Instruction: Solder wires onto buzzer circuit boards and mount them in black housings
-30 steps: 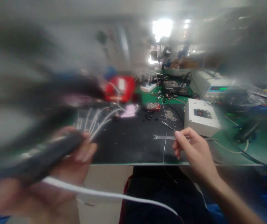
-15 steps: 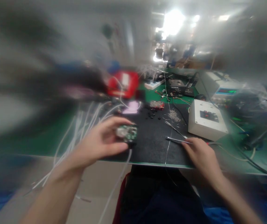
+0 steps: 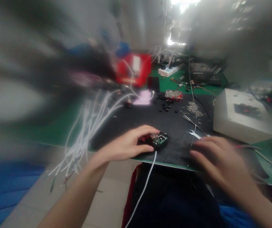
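My left hand pinches a small green circuit board and rests it on the black mat near the bench's front edge. A white cable runs from the board down over my lap. My right hand is smeared by motion over the mat's right front corner, fingers stretched out, just below a small silver wrench. I cannot make out anything in it.
A bundle of white cables hangs over the bench's left edge. A white box stands at the right. Loose pins, a small tray of parts and a red case lie farther back.
My left hand has lowered the circuit board from in front of me onto the mat. My right hand slid back toward the front edge, away from the wrench. My head tilted down.
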Tool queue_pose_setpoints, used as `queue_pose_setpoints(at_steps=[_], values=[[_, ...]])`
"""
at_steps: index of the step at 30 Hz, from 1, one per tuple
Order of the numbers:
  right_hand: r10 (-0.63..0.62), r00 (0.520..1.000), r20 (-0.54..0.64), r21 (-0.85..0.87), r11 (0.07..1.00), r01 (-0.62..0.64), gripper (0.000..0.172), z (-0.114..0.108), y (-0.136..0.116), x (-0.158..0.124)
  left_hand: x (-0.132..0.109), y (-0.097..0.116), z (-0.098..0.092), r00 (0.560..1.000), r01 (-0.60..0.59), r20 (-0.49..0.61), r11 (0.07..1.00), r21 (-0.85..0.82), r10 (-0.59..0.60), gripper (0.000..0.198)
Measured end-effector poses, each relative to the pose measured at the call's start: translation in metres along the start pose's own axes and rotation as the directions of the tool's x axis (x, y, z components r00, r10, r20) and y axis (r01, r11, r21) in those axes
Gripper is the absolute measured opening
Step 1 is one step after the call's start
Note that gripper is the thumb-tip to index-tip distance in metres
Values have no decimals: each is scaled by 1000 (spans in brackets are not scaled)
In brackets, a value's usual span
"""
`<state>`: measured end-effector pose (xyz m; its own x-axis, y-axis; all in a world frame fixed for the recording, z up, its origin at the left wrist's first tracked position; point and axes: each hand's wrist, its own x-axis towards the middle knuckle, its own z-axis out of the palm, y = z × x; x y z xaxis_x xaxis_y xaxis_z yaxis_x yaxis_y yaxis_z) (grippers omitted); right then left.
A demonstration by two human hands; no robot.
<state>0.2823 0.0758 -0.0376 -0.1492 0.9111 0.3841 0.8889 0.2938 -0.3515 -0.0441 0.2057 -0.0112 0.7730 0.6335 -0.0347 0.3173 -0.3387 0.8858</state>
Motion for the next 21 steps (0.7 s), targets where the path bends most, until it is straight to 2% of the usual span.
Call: queue_pose_setpoints(at_steps=[3, 5, 7, 9, 13, 16, 19, 21], values=[[-53, 994, 91, 220, 975, 32, 34, 11, -32, 21, -10, 4, 18, 998, -43, -44, 996, 80, 47, 48], [-80, 989, 120, 286, 957, 43, 45, 22, -45, 32, -17, 6, 29, 995, -50, -76, 993, 105, 58, 47], [-99, 981, 164, 333, 942, 39, 46, 33, -52, 37, -24, 5, 39, 985, -30, -165, 992, 122, 50, 51], [-111, 973, 202, 382, 924, 26, 41, 41, -55, 35, -33, 3, 50, 954, -5, -298, 993, 120, 41, 54], [-120, 976, 184, 419, 907, 32, 42, 47, -55, 22, -51, -6, 75, 838, 15, -543, 993, 115, 50, 50], [-126, 977, 169, 389, 920, 51, 42, 46, -55, 13, -59, -11, 93, 783, 5, -610, 979, 204, 123, 39], [-138, 973, 184, 350, 934, 67, 50, 46, -56, 10, -62, -12, 104, 763, 2, -626, 968, 251, 161, 32], [-161, 968, 193, 312, 945, 95, 60, 47, -55, 10, -63, -13, 106, 749, 15, -643, 967, 254, 157, 34]])
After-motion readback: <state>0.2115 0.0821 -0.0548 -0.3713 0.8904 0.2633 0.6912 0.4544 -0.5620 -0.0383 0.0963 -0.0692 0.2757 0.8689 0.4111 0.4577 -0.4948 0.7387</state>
